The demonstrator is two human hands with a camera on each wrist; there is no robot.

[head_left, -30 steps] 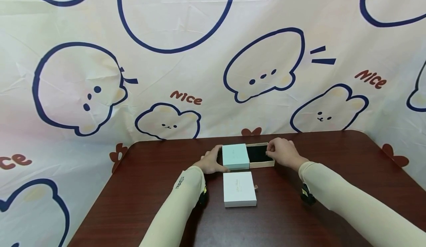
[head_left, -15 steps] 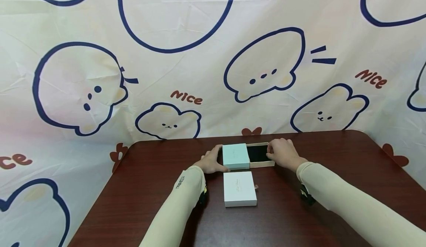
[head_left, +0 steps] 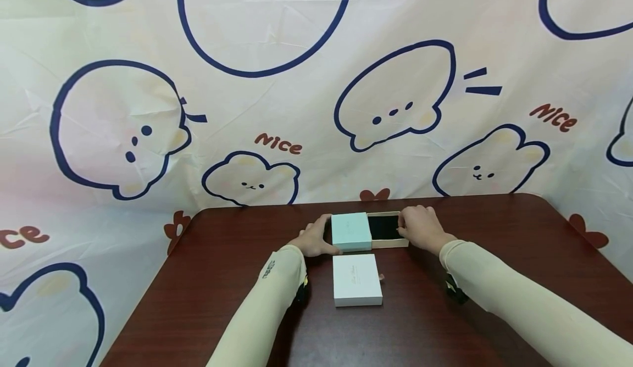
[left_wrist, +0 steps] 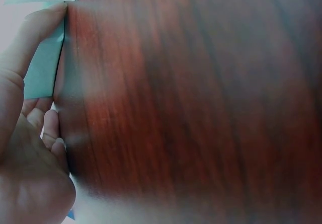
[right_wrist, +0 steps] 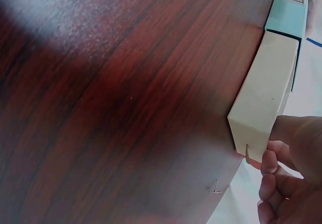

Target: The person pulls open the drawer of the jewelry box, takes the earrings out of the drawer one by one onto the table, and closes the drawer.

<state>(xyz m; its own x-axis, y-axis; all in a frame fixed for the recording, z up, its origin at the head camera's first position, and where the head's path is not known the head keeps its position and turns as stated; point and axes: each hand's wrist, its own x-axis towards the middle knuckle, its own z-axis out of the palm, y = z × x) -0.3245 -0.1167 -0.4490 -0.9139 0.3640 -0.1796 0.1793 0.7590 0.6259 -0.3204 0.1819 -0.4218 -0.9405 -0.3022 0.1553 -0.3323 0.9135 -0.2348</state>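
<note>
A mint-green box sleeve [head_left: 351, 231] lies at the back of the table, with its cream drawer [head_left: 390, 243] pulled partway out to the right. Black lining [head_left: 382, 227] shows inside the drawer. My left hand [head_left: 312, 239] grips the sleeve's left end, thumb along the near side; in the left wrist view the thumb [left_wrist: 37, 25] lies against the green wall [left_wrist: 45, 73]. My right hand [head_left: 421, 227] pinches the drawer's right end wall, its thumb over the inside and curled fingers [right_wrist: 269, 181] by the outer end, beside a small ribbon tab [right_wrist: 247, 154].
A white box [head_left: 357, 280] with a small tab on its right side sits just in front of the green one. The dark wood table [head_left: 237, 279] meets a printed cloth backdrop [head_left: 316, 109] behind. A small T-shaped thing [right_wrist: 215, 189] shows near the table edge.
The right hand has shifted very slightly at the drawer's end. The left hand, drawer and both boxes look unmoved; the whole head view drifts a little.
</note>
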